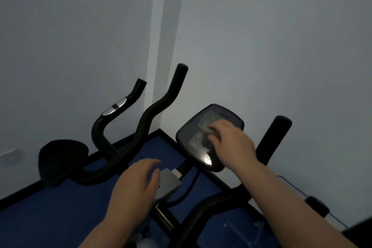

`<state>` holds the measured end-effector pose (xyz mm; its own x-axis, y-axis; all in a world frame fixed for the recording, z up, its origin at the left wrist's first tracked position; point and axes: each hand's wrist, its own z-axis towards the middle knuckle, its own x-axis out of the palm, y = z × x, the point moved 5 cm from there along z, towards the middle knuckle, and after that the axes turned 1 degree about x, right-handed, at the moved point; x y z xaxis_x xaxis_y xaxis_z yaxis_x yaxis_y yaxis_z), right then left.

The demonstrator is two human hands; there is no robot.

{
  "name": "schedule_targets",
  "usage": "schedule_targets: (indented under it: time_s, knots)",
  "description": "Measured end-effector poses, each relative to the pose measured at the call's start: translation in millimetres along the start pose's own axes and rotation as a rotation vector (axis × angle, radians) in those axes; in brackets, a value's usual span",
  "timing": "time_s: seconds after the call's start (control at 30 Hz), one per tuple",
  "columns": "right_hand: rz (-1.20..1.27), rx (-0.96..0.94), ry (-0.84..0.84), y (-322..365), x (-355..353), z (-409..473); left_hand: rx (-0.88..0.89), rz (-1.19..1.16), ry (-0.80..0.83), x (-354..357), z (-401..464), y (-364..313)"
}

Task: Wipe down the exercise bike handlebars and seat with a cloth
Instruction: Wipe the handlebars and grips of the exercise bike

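Cloth (208, 134): one, pressed on one console (193, 137) under right hand (231, 141), grip curled round it; left hand (134, 185) grip relaxed, holding nothing; three handlebar ends visible.

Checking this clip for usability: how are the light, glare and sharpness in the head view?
Head view: dim and bluish, with black handlebars and the dark pad losing detail; a small glare patch sits on the console near its lower edge; right hand and cloth are motion-soft, left hand slightly soft; wide-angle bending tilts the wall corner.
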<state>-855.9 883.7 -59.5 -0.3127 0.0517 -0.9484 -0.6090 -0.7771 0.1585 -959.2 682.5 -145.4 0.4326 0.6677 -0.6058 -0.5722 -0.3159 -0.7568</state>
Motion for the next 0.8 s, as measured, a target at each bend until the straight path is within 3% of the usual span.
schedule_targets:
  time_s: [0.1,0.17,0.27,0.37,0.5,0.67,0.8]
  knots:
    - [-0.055,-0.083,0.352,0,37,1,0.048,0.024,0.022,-1,1,0]
    - [-0.016,-0.126,0.514,-8,48,-8,0.067,0.029,0.044,0,3,-1]
    - [-0.224,-0.182,0.695,-23,57,-17,0.108,0.047,0.024,1,3,-4]
    - [-0.34,-0.094,0.611,-24,60,3,0.131,0.058,-0.003,1,2,-5]
    - [-0.239,-0.063,0.476,15,80,31,0.141,0.097,-0.01,3,3,-2]
    - [-0.305,-0.239,0.634,8,87,0,0.168,0.122,-0.024,3,2,-2]
    - [-0.428,-0.095,0.653,-25,61,1,0.187,0.127,-0.011,4,4,-2]
